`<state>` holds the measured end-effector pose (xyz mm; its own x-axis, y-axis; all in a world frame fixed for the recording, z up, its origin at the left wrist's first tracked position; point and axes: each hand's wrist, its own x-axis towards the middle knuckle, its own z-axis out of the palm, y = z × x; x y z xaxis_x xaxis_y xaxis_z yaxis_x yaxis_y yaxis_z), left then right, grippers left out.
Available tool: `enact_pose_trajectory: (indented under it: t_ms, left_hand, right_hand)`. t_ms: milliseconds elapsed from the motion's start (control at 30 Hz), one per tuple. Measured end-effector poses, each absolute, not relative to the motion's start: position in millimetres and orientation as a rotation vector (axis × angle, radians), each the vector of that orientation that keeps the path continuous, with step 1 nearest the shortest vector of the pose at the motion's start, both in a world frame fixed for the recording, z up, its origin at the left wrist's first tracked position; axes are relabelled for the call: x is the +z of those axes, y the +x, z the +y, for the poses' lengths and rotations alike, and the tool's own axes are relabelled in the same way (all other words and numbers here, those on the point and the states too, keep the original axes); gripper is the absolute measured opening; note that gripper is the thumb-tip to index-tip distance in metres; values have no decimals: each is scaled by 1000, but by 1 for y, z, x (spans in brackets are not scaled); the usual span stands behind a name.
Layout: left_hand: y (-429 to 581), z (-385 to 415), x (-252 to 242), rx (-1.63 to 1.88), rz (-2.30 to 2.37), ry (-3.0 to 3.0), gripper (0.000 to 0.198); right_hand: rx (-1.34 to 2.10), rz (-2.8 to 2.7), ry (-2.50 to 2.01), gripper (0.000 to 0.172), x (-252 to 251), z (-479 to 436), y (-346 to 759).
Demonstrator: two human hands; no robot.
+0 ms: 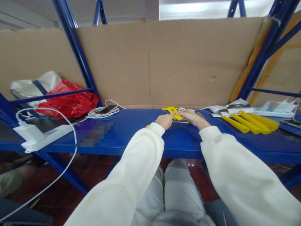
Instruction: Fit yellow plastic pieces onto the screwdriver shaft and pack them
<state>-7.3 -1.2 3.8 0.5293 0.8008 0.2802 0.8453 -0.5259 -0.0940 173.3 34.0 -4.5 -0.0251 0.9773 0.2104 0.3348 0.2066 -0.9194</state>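
Note:
Both arms in white sleeves reach onto a blue shelf (131,135). My left hand (165,121) is curled, its fingertips pinching small yellow plastic pieces (176,115) that lie near the cardboard back wall. My right hand (193,118) lies over the same pieces from the right, fingers together and touching them. More small yellow parts (169,109) rest just behind the hands. A thin dark rod (180,122) lies under the hands. What exactly each hand grips is too small to make out.
Several yellow tubes (250,123) lie to the right with white packets (237,107) behind them. A coiled white cable (103,112) and a white power strip (44,136) sit on the left, beside a red bag (68,102). Cardboard (178,62) backs the shelf; blue uprights (78,53) frame it.

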Motion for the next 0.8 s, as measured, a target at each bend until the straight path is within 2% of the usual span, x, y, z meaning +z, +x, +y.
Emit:
enact_pose_trajectory:
  t_ms: [100, 233, 300, 500, 800]
  left_hand:
    - [-8, 0, 3, -316, -1393, -2552, 58]
    - [-7, 2, 2, -304, -1356, -2587, 59]
    - [-7, 2, 1, -301, -1335, -2607, 58]
    - [-6, 4, 0, -278, -1327, -2622, 58]
    - [-7, 0, 3, -280, -1351, -2624, 58]
  right_hand:
    - [704, -1572, -1343, 36, -3, 43, 190]
    - [159, -1457, -1629, 13, -4, 60, 236]
    - [30, -1479, -1822, 9, -8, 67, 261]
    - [115, -1646, -2027, 28, -18, 78, 293]
    - [159, -1677, -1924, 35, -24, 88, 295]
